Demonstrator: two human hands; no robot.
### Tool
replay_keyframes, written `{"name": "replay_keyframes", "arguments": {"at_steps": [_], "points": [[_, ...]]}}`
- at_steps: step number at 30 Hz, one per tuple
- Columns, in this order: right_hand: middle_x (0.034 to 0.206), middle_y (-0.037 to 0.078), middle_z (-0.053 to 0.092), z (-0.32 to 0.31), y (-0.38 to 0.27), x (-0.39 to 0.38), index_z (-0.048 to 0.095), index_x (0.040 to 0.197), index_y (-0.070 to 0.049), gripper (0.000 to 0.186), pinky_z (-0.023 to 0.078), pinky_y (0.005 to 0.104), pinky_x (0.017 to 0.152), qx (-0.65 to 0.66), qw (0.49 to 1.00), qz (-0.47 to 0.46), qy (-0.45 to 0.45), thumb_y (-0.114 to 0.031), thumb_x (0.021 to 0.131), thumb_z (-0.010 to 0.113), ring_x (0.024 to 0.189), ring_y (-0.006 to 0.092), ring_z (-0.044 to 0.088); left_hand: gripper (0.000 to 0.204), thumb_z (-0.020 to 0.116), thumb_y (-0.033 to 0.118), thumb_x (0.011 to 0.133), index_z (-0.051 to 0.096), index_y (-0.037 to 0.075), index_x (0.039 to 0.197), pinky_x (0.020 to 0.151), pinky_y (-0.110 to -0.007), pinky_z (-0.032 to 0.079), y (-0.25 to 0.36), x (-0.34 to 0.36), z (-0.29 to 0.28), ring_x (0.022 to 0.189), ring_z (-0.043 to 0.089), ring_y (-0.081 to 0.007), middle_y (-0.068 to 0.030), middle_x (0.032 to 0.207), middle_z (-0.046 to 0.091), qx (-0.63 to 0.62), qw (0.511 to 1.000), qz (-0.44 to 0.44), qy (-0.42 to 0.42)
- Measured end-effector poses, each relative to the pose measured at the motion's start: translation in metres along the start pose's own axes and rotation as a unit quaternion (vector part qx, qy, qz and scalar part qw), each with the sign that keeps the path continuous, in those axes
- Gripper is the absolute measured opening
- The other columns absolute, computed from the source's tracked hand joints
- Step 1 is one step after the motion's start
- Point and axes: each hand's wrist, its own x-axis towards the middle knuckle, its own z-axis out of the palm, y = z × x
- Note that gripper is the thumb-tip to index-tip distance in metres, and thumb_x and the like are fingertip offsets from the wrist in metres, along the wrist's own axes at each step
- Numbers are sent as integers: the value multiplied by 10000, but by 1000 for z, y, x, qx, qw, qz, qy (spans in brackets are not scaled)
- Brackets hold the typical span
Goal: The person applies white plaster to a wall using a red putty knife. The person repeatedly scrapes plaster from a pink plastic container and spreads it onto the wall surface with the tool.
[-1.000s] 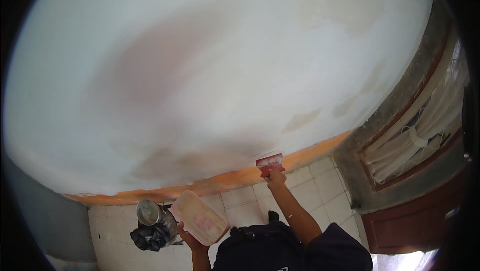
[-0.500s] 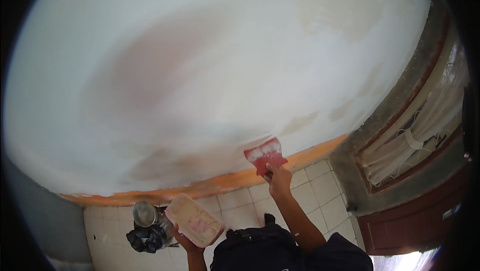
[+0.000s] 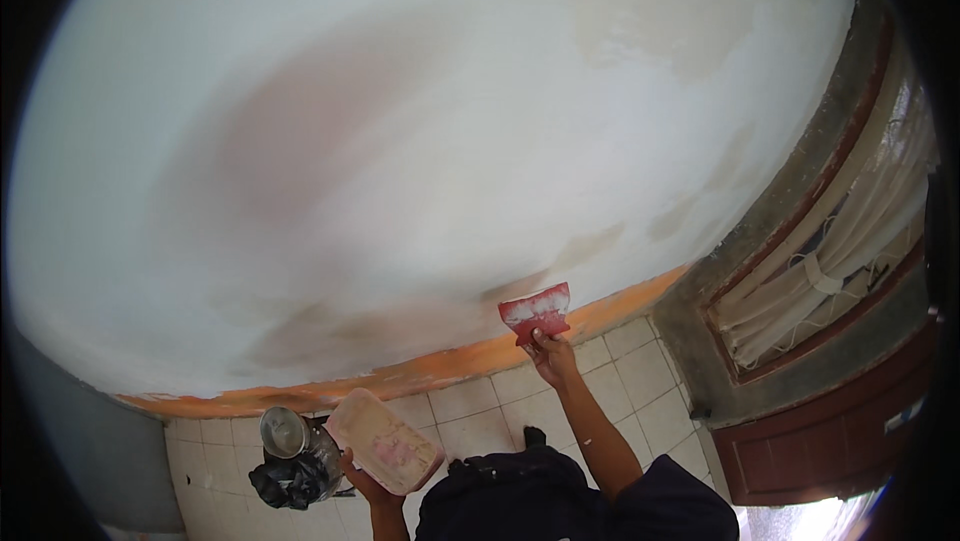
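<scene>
My right hand [image 3: 550, 356] grips a red putty knife [image 3: 537, 314] whose wide blade is smeared with white paste. Its edge is at the lower part of a white wall [image 3: 420, 161], just above an orange strip [image 3: 420, 371]; whether it touches cannot be made out. A damp-looking darker streak lies beside the blade. Lower left, my left hand [image 3: 368, 481] holds a pale pink rectangular tub [image 3: 385, 441] by its side, fingers partly hidden beneath it. Cream-coloured paste with pinkish patches coats the tub's inside.
On the tiled floor [image 3: 470, 411] stand a metal can [image 3: 285, 432] and a black plastic bag [image 3: 285, 482], left of the tub. To the right are a window with a tied curtain [image 3: 815, 286] and a dark red door [image 3: 810, 456]. A grey wall [image 3: 85, 441] meets the left corner.
My right hand has turned the putty knife slightly and shifted it a little right and down. A darker streak now shows beside the blade. The tub stays nearly in place.
</scene>
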Motion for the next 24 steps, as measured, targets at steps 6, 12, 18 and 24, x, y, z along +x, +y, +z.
{"name": "replay_keyframes", "arguments": {"at_steps": [6, 12, 18, 24], "points": [[959, 88, 641, -52, 16, 33, 576, 1008, -27, 164, 565, 365, 761, -52, 975, 14, 214, -11, 850, 616, 887, 227, 651, 756, 500, 565, 795, 378, 76, 1359, 893, -501, 483, -33, 26, 35, 1091, 545, -353, -168, 1234, 509, 0, 1000, -3, 13], [907, 132, 631, -11, -22, 58, 577, 915, 55, 151, 594, 361, 658, -159, 935, -43, 315, 14, 782, 635, 804, 246, 661, 725, 491, 525, 812, 380, 88, 1379, 964, -511, 424, -43, 43, 44, 1158, 501, -348, -145, 1285, 497, -20, 1000, -4, -14], [896, 148, 621, 28, -58, 56, 573, 895, 97, 170, 596, 363, 634, -179, 919, -103, 336, 37, 750, 637, 775, 255, 658, 734, 484, 537, 810, 374, 76, 1371, 925, -498, 462, -36, 32, 52, 1127, 527, -339, -153, 1259, 505, -11, 1000, 10, -6], [820, 151, 621, 67, -73, 69, 576, 799, 124, 114, 593, 331, 639, -128, 942, -143, 274, 45, 750, 643, 708, 247, 651, 759, 530, 553, 793, 374, 69, 1357, 899, -496, 482, -20, 32, 37, 1103, 540, -342, -161, 1233, 513, 3, 1000, 3, -1]]}}
